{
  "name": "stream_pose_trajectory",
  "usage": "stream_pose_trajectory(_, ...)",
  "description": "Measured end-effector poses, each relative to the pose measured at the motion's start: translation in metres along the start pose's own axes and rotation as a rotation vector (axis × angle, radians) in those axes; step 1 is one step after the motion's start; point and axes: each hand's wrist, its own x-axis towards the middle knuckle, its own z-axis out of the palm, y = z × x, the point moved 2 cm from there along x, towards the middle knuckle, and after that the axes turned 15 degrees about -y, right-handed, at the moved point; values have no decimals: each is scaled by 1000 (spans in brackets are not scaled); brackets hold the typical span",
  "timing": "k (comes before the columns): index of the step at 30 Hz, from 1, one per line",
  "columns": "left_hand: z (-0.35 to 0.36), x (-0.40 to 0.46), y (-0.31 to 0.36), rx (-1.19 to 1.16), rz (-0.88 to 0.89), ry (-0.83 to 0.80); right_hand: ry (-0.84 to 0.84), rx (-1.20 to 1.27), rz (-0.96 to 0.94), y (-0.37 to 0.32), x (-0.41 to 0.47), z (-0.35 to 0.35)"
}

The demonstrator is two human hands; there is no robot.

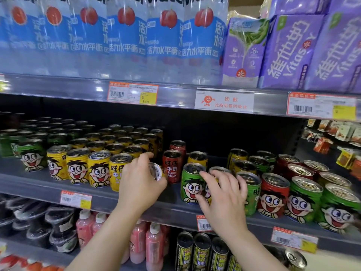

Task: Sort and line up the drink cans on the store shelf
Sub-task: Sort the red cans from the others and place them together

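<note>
Both forearms rise from the bottom of the frame toward the middle shelf (48,184). At centre, the left hand (139,183) curls its grip round a tilted can (155,171), its silver end facing right. Just right of centre, the right hand (224,194) holds a yellow can (208,191) beside a green can (192,183). Behind stands a red can (172,167).

grey metal shelving (175,98) | dark back panel (214,132) | price tags (132,92) on rail | bright store light
</note>
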Motion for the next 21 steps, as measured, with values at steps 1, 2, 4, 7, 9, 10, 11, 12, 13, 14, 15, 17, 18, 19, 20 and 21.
stream_pose_trajectory(1,-1,2,9,-29,36,-37,-3,3,-1,0,0,0)
stream_pose_trajectory(2,0,3,17,-55,77,-77,-5,1,-4,1,0,0)
stream_pose_trajectory(4,6,8,25,-41,178,-148,-10,-7,-5,1,-1,0)
stream_pose_trajectory(7,19,15,13,-68,214,-314,-16,-10,-6,2,0,-1)
stream_pose_trajectory(9,26,14,2,-213,152,-401,-13,-13,-8,2,0,0)
stream_pose_trajectory(10,29,13,-3,-276,116,-399,-8,-10,-9,1,0,1)
stream_pose_trajectory(11,32,11,-6,-332,80,-385,-4,-8,-8,1,0,1)
stream_pose_trajectory(12,34,9,-7,-375,49,-375,-3,-8,-7,1,0,0)
stream_pose_trajectory(13,36,7,-9,-395,35,-371,-2,-9,-6,1,0,0)
stream_pose_trajectory(14,36,7,-11,-402,32,-372,-2,-12,-5,2,0,0)
stream_pose_trajectory(15,36,8,-13,-404,33,-380,-5,-16,-4,2,0,1)
stream_pose_trajectory(17,34,9,-18,-408,45,-412,-15,-28,5,3,-1,2)
stream_pose_trajectory(18,33,10,-20,-416,52,-432,-15,-33,9,3,-1,2)
stream_pose_trajectory(19,32,12,-22,-430,57,-450,-13,-38,12,2,-1,2)
stream_pose_trajectory(20,31,13,-24,-445,59,-472,-12,-42,13,2,-1,2)
stream_pose_trajectory(21,31,14,-25,-456,61,-493,-9,-43,14,2,-1,2)
